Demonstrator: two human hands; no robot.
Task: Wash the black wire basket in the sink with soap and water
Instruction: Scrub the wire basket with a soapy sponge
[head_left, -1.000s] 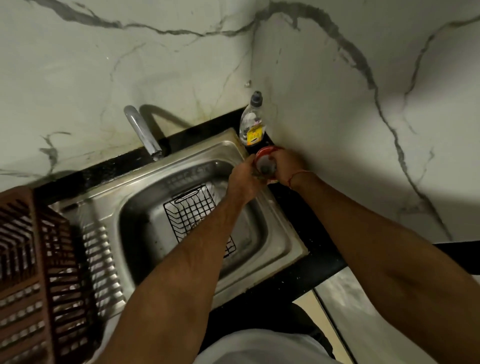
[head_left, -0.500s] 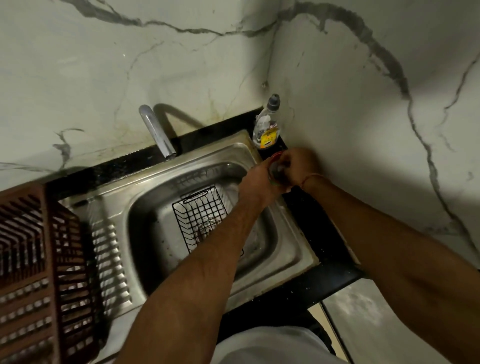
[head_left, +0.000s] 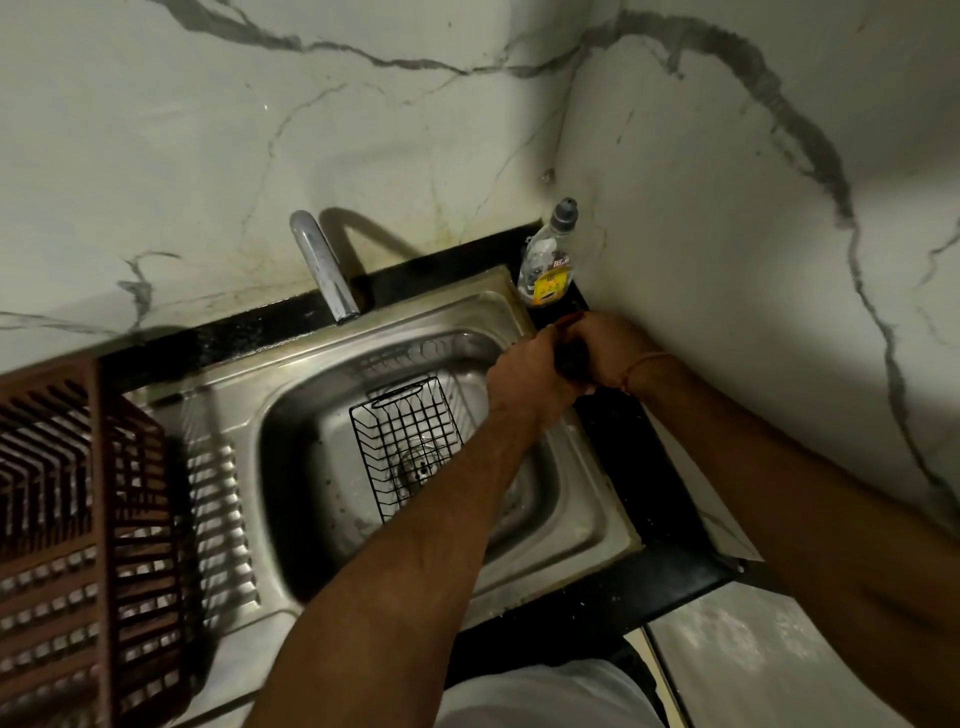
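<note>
One black wire basket (head_left: 410, 441) of rectangular shape lies in the bowl of the steel sink (head_left: 566, 525), below and to the left of the hands, and the left forearm covers its near end. Its long axis goes from the far side of the bowl toward the person, a little slanted to the right, and its open side looks up, so the round drain is seen through the wires. The two hands are together over the far right corner of the sink, at the edge of the black bench (head_left: 639, 483). The left hand (head_left: 530, 374) and the right hand (head_left: 602, 348) both have the fingers curled around one small dark object (head_left: 571, 361) with a bit of red at its top; what it is I cannot tell. Just behind the hands, in the corner of the marble wall, stands one clear plastic soap bottle (head_left: 548, 260) with a grey cap and a yellow label, upright. One curved chrome tap (head_left: 322, 265) is far to the left of the hands, and one brown plastic slatted crate (head_left: 78, 519) stands still more to the left.
</note>
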